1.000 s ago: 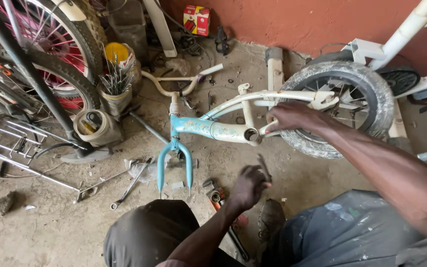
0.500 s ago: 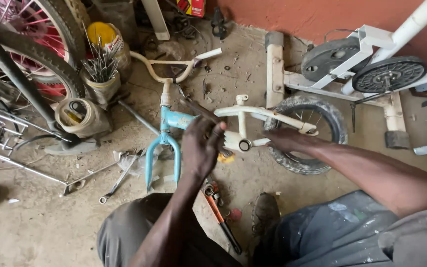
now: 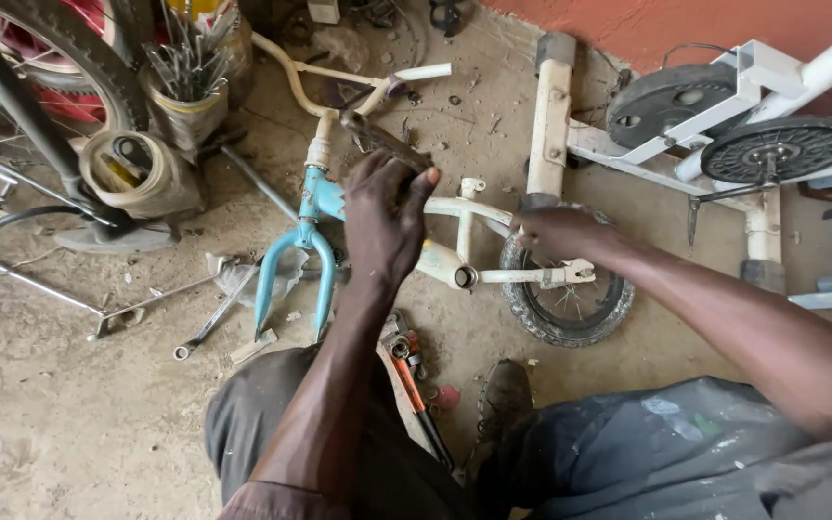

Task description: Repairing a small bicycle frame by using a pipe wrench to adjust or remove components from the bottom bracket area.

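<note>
Left hand: the left hand [image 3: 382,217] is closed around a dark, rusty flat tool [image 3: 387,144], fingers curled over its near end; the tool's far end points up and left toward the handlebar stem.
Right hand: the right hand [image 3: 556,234] is wrapped over the top of the small rear wheel [image 3: 567,300], where the pale frame stays meet it; whether it pinches a part there or only steadies the wheel, I cannot tell.
Thing in hand: a child's bicycle frame [image 3: 455,265] lies on its side on the dirt floor [image 3: 69,424], directly under both hands.
Long axis: the frame runs left to right, the light blue fork [image 3: 293,274] at the left end and the rear wheel at the right end.
Which hand is nearer what: the left hand sits over the head tube and fork end; the right hand sits at the wheel end; the seat tube lies between them.
Handlebar: the cream handlebar [image 3: 339,72] lies on the far side, just beyond the tool's tip.
Near side: a red-handled pipe wrench [image 3: 414,371] lies on the floor between the knees, just near of the frame.
Left side: a spanner [image 3: 206,327] lies left of the fork; a tin of spokes [image 3: 185,82] stands far left.
Far right: a white exercise machine [image 3: 724,116] stands against the red wall.
</note>
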